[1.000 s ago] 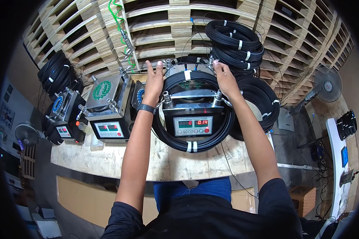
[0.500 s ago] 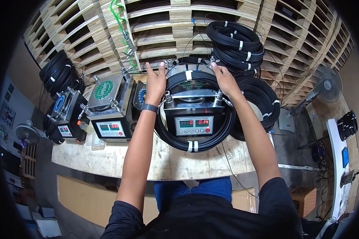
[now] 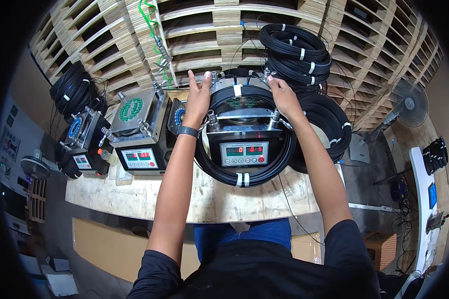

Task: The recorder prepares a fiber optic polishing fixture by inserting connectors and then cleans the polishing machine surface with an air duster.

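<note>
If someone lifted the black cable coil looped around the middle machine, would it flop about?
The black cable coil would probably keep its ring shape, since white bands bundle its strands. It may still sag or flex, as no rigid frame shows. It could snag on the metal posts jutting up beside it.

machine (image 3: pixel 244 145) partly hidden, green hose (image 3: pixel 148 20) cut off
</note>
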Demonstrator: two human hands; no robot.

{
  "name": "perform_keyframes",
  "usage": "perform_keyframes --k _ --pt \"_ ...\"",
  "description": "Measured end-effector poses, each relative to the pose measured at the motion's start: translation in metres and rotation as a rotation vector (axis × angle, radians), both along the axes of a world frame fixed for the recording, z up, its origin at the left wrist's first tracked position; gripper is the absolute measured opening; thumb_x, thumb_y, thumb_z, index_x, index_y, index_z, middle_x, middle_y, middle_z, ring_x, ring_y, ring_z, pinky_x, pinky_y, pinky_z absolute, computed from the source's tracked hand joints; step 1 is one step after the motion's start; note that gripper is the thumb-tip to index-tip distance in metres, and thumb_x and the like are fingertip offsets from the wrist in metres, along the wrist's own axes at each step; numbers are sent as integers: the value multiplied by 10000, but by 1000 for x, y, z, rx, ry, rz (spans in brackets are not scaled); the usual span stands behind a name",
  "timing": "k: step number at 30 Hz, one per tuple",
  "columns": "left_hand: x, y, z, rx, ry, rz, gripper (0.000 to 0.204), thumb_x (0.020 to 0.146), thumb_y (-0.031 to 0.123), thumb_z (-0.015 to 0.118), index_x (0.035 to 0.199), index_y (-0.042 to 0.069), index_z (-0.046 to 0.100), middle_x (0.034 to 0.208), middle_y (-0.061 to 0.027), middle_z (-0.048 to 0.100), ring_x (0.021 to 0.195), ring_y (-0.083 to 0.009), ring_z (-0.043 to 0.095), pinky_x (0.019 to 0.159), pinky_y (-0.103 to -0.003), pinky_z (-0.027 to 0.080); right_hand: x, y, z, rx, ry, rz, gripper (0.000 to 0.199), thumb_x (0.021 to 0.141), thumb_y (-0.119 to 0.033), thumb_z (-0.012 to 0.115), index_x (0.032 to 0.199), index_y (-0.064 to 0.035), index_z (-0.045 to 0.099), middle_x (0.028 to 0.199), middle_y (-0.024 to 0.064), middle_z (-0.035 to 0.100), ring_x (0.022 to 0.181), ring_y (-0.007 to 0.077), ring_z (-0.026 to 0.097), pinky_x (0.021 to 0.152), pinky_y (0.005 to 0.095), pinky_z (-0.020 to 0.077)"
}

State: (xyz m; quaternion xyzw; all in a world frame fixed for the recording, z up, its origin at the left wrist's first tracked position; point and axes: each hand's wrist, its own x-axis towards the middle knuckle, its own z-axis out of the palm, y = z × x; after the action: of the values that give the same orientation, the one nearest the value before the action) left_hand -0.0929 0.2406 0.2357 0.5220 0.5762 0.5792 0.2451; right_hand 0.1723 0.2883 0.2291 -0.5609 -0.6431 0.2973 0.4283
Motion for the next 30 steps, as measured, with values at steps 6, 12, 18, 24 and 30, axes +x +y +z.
perform_keyframes --k 6,12,18,24,30 --pt "5 0 1 -32 244 98 978 986 593 576 1600 -52 173 1090 -236 676 1080 -316 651 953 -376 499 1 1 0 -46 -62 -6 672 1014 -604 470 1322 -30 634 1223 237 684 1182 346 627 1043 376 443" --pt "6 -1 1 50 249 68 974 982 588 587 1605 -38 175 1077 -216 687 1061 -298 658 960 -372 494 5 13 -12 -3 -9 11 663 1004 -616 470 1335 -66 637 1258 261 678 1223 395 629 1048 410 459" --pt "-1 2 -2 -71 -81 -104 1011 966 663 573 1601 -40 219 1450 -229 529 1267 -256 577 1117 -332 383 1 2 -6 163 3 -14 539 1056 -481 431 1304 -51 641 1218 233 696 1196 391 639 1017 404 475" --pt "-17 24 -26 -27 -45 -6 947 947 676 574 1522 -54 394 1230 -291 663 1132 -335 659 1025 -377 464 1 6 -7 47 -56 11 500 1072 -411 445 1260 -3 663 1164 180 716 1100 274 664 1002 327 452" --pt "-4 9 -13 -147 165 69 883 968 669 515 1454 -67 467 1233 -349 646 1184 -449 632 1028 -442 468 4 5 -7 1 -59 14 545 1029 -494 457 1274 -55 667 1237 255 679 1206 412 621 1032 415 461"
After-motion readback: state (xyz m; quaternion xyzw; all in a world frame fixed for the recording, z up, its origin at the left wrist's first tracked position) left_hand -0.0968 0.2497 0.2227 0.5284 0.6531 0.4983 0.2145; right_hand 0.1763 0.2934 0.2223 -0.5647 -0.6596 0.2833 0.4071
